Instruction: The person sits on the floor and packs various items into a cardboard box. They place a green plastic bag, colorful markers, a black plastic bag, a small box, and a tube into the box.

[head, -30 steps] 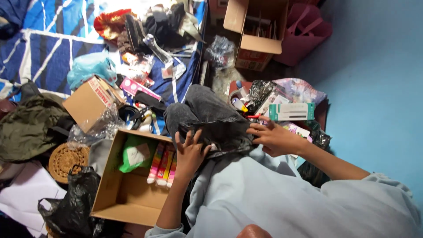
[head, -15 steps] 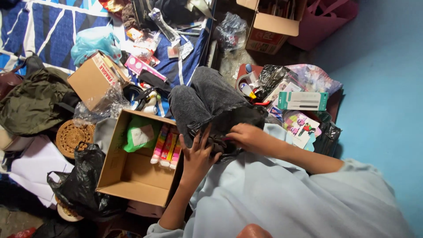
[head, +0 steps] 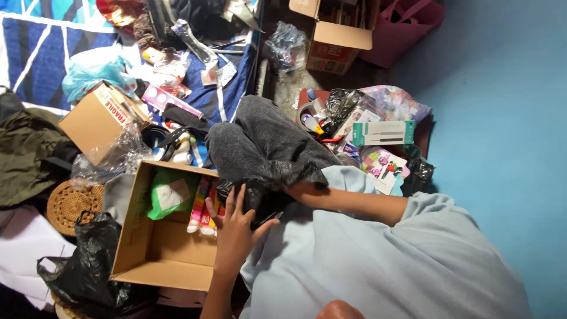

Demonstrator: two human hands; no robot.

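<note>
Left hand [head: 234, 227] flat on black bag [head: 274, 180] (right hand seemingly inside).

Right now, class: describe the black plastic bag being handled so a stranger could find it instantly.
Start at the open cardboard box left of the person's lap. Beside it, on the grey-trousered knee, lies the black plastic bag: crumpled, glossy, the left hand against it, the right hand reaching inside.

The person wore a loose, pale blue sweatshirt [head: 378, 260] of soft, creased fabric, its sleeves pushed up so that both forearms were bare. Dark grey, mottled trousers [head: 260, 139] with a washed, denim-like look covered the bent leg. The left hand [head: 233, 227] showed bare fingers [head: 227, 204] with no ring or watch visible.
</note>
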